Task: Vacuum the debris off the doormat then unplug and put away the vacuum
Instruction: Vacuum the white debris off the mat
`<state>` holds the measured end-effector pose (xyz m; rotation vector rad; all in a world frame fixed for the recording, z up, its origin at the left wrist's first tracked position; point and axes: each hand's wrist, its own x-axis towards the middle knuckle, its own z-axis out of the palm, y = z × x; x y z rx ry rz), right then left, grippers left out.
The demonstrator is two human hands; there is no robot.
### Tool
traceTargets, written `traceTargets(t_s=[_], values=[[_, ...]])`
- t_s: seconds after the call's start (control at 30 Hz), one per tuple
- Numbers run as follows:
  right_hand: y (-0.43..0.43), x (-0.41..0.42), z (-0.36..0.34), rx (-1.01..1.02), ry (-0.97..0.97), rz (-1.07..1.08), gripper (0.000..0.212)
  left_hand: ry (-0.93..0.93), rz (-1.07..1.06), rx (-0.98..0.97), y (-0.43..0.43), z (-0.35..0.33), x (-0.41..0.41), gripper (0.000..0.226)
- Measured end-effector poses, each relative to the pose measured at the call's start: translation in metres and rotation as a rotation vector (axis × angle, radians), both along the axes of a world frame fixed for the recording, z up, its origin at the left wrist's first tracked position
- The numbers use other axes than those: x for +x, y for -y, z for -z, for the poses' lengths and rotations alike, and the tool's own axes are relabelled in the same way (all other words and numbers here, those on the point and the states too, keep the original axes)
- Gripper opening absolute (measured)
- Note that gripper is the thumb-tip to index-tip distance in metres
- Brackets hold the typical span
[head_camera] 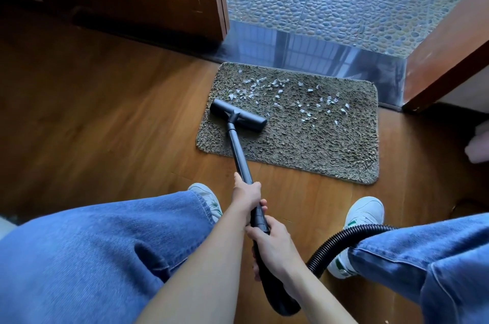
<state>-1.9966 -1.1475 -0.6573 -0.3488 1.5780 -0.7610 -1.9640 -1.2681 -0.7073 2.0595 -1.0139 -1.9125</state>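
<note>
The wand (239, 154) is grasped by both grips: the left grip (246, 195) is clenched around the tube, and the right grip (275, 247) is wrapped around the handle just behind it, where the hose (341, 239) is joined. The nozzle (238, 115) is set on the near left part of the doormat (304, 143), which lies on the wood floor (105, 112) beside the threshold (317, 56). The debris (277, 90), a scatter of pale scraps, is spread across the far half of the doormat, just beyond the nozzle; vacuuming is judged to be barely begun. Several faults are to be anticipated from here. The long pile may be drawn into the nozzle, and the doormat may be lifted or dragged along the floor if the nozzle is pushed hard. Scraps may be flicked off onto the floor or the threshold if the stroke is made too quickly. The hose, which is looped past the right shoe (366, 211), may be snagged or stepped on. The vacuum body and plug are not shown.
</note>
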Motion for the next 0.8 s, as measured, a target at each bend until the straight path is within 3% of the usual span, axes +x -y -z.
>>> traceTargets(t_s=[0.37,0.8], values=[[-0.016,0.012,-0.002,0.027,-0.039,-0.084,0.012,-0.004,-0.028,-0.001,-0.019,-0.001,0.017,0.067],[0.056,-0.015,0.026,-0.006,-0.052,-0.02,0.016,0.011,0.004,-0.07,0.055,0.022,-0.017,0.062]])
